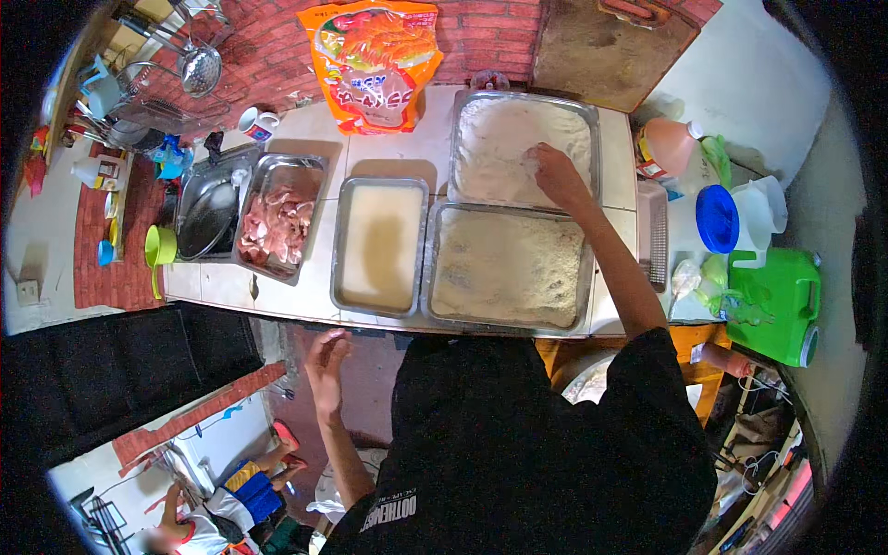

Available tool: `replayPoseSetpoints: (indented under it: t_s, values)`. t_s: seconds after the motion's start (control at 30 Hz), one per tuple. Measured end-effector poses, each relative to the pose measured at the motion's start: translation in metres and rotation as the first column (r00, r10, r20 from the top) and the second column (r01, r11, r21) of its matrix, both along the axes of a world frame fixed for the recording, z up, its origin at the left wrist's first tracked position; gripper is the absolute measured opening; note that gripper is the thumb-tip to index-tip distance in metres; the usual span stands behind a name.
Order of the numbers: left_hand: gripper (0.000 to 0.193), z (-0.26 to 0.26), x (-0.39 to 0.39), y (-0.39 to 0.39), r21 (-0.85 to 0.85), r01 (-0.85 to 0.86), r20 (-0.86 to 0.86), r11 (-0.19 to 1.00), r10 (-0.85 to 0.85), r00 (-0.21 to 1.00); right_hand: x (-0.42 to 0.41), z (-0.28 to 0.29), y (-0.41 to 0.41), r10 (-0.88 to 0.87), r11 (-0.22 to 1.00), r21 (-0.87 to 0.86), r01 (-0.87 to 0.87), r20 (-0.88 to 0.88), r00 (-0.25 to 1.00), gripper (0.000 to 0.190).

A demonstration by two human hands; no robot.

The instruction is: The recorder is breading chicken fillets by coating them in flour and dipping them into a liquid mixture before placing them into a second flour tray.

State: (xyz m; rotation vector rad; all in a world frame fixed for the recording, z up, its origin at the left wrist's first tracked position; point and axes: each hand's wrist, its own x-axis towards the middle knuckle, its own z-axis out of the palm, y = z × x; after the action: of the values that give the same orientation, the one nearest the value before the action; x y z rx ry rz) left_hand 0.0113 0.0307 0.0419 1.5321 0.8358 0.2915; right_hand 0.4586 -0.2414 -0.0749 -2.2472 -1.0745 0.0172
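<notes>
My right hand (555, 173) reaches over the metal tray of white powder (492, 132) at the back, its fingertips at the powder; whether they hold anything is unclear. My left hand (327, 354) hangs in front of the counter's edge, fingers curled and apart, touching nothing. Nearest me lies a metal tray of pale crumbs (506, 263). Beside it on the left stands a tray of cream-coloured liquid (378, 243). Further left, a metal tray holds raw meat pieces (277, 222). An orange printed plastic bag (374, 69) stands upright against the brick-patterned wall.
At the left are a sink (208, 208), a green dipper (161, 244) and a mug (259, 124). At the right stand a plastic basket (653, 236), a jug with a blue lid (717, 218) and a green container (777, 305). Another person (229, 506) is at the lower left, well apart.
</notes>
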Motion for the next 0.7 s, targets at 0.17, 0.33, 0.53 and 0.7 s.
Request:
replayPoseSetpoints:
  t_s: [0.17, 0.33, 0.53, 0.7]
  values:
    - [0.018, 0.004, 0.012, -0.007, -0.001, 0.007, -0.001, 1.0, -0.007, 1.0, -0.018, 0.012, -0.011, -0.065, 0.998, -0.002, 0.067, 0.2, 0.978, 0.037]
    - [0.018, 0.006, 0.026, -0.005, -0.007, 0.091, -0.003, 0.996, -0.091, 0.996, -0.036, -0.003, 0.018, -0.07, 0.932, -0.355, 0.065, -0.001, 0.998, 0.023]
    - [0.019, 0.006, 0.021, 0.0, 0.013, 0.083, 0.026, 0.996, -0.083, 0.996, -0.021, -0.026, 0.032, -0.035, 0.978, -0.201, 0.047, 0.063, 0.997, 0.022]
    - [0.019, 0.004, 0.013, 0.01, 0.004, 0.045, 0.043, 0.999, -0.045, 0.998, 0.056, -0.045, 0.024, -0.121, 0.992, -0.029, 0.123, 0.06, 0.991, 0.03]
